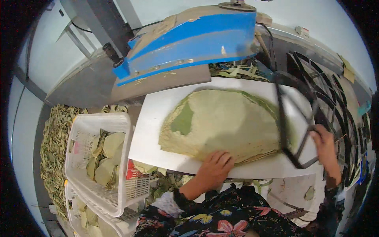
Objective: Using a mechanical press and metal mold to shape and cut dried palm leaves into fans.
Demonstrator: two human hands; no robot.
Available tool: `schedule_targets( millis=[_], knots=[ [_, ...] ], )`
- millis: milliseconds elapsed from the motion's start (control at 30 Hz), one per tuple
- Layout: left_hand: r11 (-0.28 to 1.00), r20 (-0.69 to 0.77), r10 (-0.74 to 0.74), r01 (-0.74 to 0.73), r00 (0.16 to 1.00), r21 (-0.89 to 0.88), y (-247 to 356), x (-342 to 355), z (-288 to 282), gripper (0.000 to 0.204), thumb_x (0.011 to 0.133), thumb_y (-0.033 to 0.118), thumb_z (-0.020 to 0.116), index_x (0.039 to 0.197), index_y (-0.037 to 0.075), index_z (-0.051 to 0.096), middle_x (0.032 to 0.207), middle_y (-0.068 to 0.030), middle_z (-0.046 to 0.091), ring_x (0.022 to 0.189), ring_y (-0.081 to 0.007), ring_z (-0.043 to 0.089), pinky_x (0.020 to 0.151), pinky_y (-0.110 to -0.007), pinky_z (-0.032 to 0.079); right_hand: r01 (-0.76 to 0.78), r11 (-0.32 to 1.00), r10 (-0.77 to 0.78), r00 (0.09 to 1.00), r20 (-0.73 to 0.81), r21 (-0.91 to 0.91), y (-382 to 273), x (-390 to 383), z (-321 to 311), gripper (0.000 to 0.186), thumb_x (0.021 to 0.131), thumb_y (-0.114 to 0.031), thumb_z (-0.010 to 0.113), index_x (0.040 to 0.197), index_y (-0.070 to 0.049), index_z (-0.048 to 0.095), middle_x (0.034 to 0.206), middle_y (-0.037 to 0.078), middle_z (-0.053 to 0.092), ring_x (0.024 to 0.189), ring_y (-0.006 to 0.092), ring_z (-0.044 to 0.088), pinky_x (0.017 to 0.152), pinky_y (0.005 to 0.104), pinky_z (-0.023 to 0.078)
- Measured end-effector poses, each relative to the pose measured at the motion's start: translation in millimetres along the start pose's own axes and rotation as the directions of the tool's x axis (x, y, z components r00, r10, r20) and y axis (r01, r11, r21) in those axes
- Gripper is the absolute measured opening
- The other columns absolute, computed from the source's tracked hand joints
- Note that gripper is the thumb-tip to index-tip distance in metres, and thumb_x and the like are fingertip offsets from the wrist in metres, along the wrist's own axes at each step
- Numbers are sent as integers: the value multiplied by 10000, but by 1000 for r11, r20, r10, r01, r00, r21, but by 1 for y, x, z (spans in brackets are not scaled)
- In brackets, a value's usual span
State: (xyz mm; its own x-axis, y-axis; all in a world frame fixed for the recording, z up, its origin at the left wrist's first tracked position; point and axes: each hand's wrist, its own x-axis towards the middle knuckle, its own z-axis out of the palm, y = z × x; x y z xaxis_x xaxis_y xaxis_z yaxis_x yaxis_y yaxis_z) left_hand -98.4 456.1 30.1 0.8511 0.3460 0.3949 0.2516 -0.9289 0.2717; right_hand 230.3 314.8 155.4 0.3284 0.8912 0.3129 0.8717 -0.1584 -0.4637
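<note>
A stack of large pale-green dried leaves, roughly semicircular, lies on a white board. My left hand rests on its near edge, fingers slightly bent over the top, thumb not clearly visible. My right hand grips a black metal frame, blurred and tilted, standing over the right side of the stack and board.
A blue press arm spans the back. At left are white plastic baskets of cut leaf pieces and a heap of leaf scraps. More black frames lean at right. Scraps lie below the board.
</note>
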Motion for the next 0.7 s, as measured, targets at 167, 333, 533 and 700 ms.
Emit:
schedule_targets(
  millis=[167, 333, 533, 700],
  knots=[
    [999, -102, 26, -28, 994, -24, -6, 0, 8, 371, 716, 145, 556, 1074, 47, 547, 1090, -118, 511, 1078, -288, 471, 932, -422, 378, 148, 984, -171, 933, 318, 95, -99, 44, 76, 218, 846, -215, 581, 875, 1, 593, 736, 224, 580, 676, 403, 559, 587, 422, 449],
    [999, -103, 25, -29, 994, -44, -4, -5, 1, 324, 726, 141, 515, 1027, 30, 564, 1060, -131, 530, 1052, -277, 492, 913, -395, 388, 247, 965, -260, 875, 408, 86, -111, 78, 127, 233, 836, -209, 586, 948, -6, 615, 802, 220, 598, 758, 385, 577, 639, 409, 459],
    [1000, -76, -10, 11, 997, 12, 3, -15, 7, 344, 714, 155, 539, 1037, 38, 558, 968, -117, 571, 947, -281, 543, 849, -364, 425, 337, 934, -354, 816, 457, 121, -89, 95, 153, 282, 859, -287, 541, 982, -49, 630, 810, 208, 617, 734, 398, 588, 680, 454, 482],
    [996, -27, -19, 21, 999, 84, 6, -17, 6, 376, 704, 167, 544, 1058, 42, 567, 999, -119, 571, 952, -270, 545, 827, -386, 444, 409, 899, -434, 794, 425, 156, -86, 102, 154, 309, 860, -309, 541, 990, -46, 639, 814, 214, 619, 749, 404, 588, 696, 466, 480]
  ],
)
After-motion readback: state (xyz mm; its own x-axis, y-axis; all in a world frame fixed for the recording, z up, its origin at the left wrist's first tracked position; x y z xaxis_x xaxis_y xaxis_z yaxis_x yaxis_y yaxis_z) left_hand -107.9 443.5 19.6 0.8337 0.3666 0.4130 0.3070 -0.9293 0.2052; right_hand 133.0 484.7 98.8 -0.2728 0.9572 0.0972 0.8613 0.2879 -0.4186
